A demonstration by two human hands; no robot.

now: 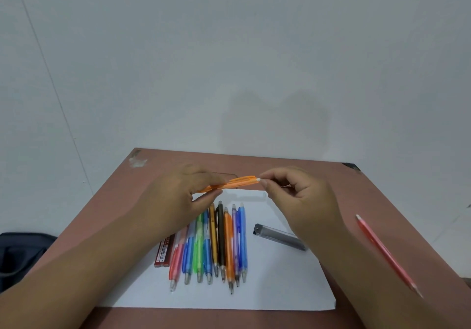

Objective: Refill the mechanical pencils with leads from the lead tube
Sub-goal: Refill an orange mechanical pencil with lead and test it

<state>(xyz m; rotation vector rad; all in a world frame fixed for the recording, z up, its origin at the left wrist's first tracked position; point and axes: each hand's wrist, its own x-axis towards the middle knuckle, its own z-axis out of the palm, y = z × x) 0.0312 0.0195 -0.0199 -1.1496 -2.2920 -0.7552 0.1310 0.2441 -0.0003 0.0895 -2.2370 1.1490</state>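
Left hand [183, 196] raised over the table [331, 188], fingers curled round the orange pencil [230, 183], held level above the row of pencils [219, 242] on white paper [280, 282]. Right hand [303, 201] pinching its white eraser cap [258, 179]. Lead tube [279, 237] flat on paper, just beside right wrist. Pink pencil [382, 249] far right.

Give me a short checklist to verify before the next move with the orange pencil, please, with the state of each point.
1. Left hand grips the orange pencil barrel: ok.
2. Right hand pinches the white eraser cap at the pencil's end: ok.
3. Cap already off the pencil: cannot tell.
4. Grey lead tube lies within reach on the white paper: ok.
5. Lead tube open: cannot tell.
6. Other pencils lie in a row, apart from the tube: ok.
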